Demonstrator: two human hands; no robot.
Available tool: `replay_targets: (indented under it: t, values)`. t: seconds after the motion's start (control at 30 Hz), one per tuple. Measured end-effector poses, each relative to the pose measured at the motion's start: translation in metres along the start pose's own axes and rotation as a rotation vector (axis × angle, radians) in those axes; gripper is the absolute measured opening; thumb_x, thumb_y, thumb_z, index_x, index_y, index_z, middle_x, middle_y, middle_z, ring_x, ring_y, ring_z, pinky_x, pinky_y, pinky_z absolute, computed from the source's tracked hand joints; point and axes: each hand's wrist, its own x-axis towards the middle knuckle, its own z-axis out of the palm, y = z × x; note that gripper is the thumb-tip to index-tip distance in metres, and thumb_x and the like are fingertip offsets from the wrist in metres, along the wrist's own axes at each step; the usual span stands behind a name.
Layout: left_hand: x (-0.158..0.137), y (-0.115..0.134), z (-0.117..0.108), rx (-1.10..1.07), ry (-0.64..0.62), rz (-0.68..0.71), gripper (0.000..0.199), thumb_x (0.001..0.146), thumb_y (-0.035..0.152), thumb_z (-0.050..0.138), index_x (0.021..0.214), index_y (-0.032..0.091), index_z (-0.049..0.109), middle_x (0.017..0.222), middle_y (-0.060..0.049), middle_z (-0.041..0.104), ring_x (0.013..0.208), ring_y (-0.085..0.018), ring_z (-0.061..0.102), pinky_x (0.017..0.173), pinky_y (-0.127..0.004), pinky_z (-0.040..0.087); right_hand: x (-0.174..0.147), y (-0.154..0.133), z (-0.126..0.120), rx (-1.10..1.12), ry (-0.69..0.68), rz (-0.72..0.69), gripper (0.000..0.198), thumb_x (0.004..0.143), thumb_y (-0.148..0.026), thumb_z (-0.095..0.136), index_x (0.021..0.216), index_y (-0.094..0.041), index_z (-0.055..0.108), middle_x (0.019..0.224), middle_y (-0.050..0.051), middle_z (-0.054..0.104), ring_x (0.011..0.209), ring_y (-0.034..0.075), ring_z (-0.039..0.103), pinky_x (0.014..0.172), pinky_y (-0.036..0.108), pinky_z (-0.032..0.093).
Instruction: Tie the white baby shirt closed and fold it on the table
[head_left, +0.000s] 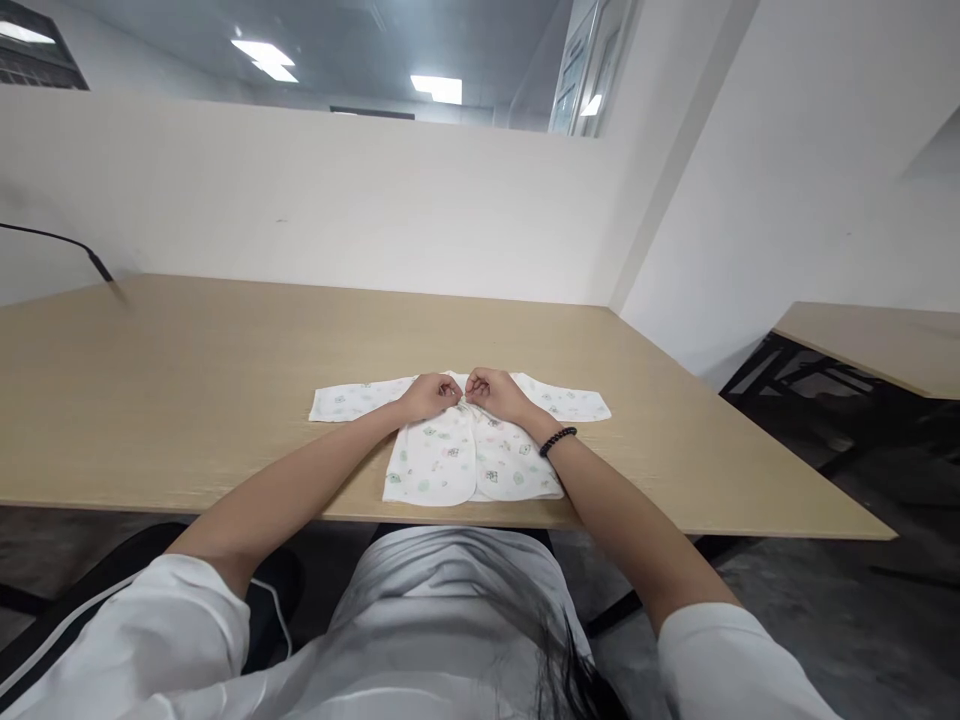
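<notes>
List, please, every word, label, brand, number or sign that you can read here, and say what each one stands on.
Readable text: none.
White garment: small printed motifs; too small to tell whether any lettering is among them.
Bluish panel at the upper right: faint marks, too blurred to read or to confirm as writing.

No lettering, brand or number can be read. The shirt's [435,465] small printed figures are too small to tell for words; the bluish panel [574,68] near the top perhaps bears marks, too blurred to read.
</notes>
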Motion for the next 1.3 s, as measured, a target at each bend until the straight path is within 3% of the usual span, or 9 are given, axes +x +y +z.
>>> replay_targets:
  t: [0.23,0.4,0.47,0.6,0.8,1.07,1.3]
  values:
    - [-0.003,0.004,-0.003,-0.010,-0.004,0.021,0.022,0.074,0.037,0.061,0.079,0.018,0.071,0.075,-0.003,0.069,0.066,-0.017,0.057,0.059,-0.026,0.041,-0.005,-0.012,-0.013,0.030,-0.012,0.123,0.015,0.073,-0.028,0.067,0.071,-0.019,0.055,0.066,-0.002,0.059,0.058,0.011,0.053,0.053,0.022,0.039]
    - [-0.006,0.011,-0.003,-0.042,0.004,0.024,0.019,0.075,0.036,0.058,0.074,0.018,0.065,0.072,-0.002,0.065,0.064,-0.015,0.054,0.058,-0.025,0.040,-0.013,-0.029,-0.026,0.046,-0.426,0.233,0.045,0.068,-0.047,0.076,0.055,-0.020,0.043,0.047,-0.008,0.037,0.046,0.007,0.031,0.045,0.024,0.022]
    - [-0.008,0.013,-0.003,-0.057,-0.005,0.021,0.021,0.076,0.037,0.057,0.068,0.018,0.062,0.067,-0.001,0.061,0.061,-0.015,0.051,0.056,-0.025,0.038,-0.012,-0.032,-0.028,0.045,-0.492,0.265,0.048,0.066,-0.047,0.078,0.054,-0.020,0.041,0.045,-0.009,0.033,0.047,0.007,0.027,0.046,0.024,0.020]
    - [-0.012,0.018,-0.004,-0.083,-0.067,0.018,0.025,0.075,0.036,0.059,0.058,0.018,0.057,0.057,0.001,0.054,0.055,-0.013,0.046,0.053,-0.024,0.034,-0.008,-0.031,-0.030,0.079,-0.497,0.297,0.034,0.071,-0.043,0.072,0.059,-0.019,0.051,0.048,-0.008,0.042,0.047,0.008,0.034,0.047,0.024,0.024]
    - [-0.017,0.024,-0.007,-0.120,-0.195,0.030,0.021,0.070,0.036,0.066,0.064,0.016,0.067,0.056,0.002,0.055,0.053,-0.011,0.044,0.052,-0.024,0.032,-0.007,-0.026,-0.033,0.168,-0.509,0.314,0.019,0.067,-0.033,0.071,0.072,-0.017,0.064,0.054,-0.006,0.053,0.049,0.007,0.039,0.048,0.022,0.028]
    - [-0.017,0.021,-0.007,-0.154,-0.294,0.057,0.036,0.068,0.048,0.074,0.082,0.015,0.073,0.051,0.007,0.041,0.049,-0.009,0.035,0.051,-0.024,0.028,-0.009,-0.029,-0.038,0.272,-0.529,0.341,0.011,0.064,-0.024,0.066,0.072,-0.016,0.065,0.051,-0.007,0.053,0.046,0.007,0.039,0.044,0.021,0.023]
    - [-0.016,0.019,-0.007,-0.146,-0.319,0.094,0.041,0.069,0.057,0.073,0.068,0.017,0.063,0.053,0.006,0.041,0.052,-0.009,0.035,0.052,-0.023,0.029,-0.008,-0.027,-0.039,0.355,-0.530,0.329,0.009,0.062,-0.019,0.064,0.071,-0.015,0.066,0.055,-0.004,0.059,0.048,0.007,0.045,0.047,0.020,0.031]
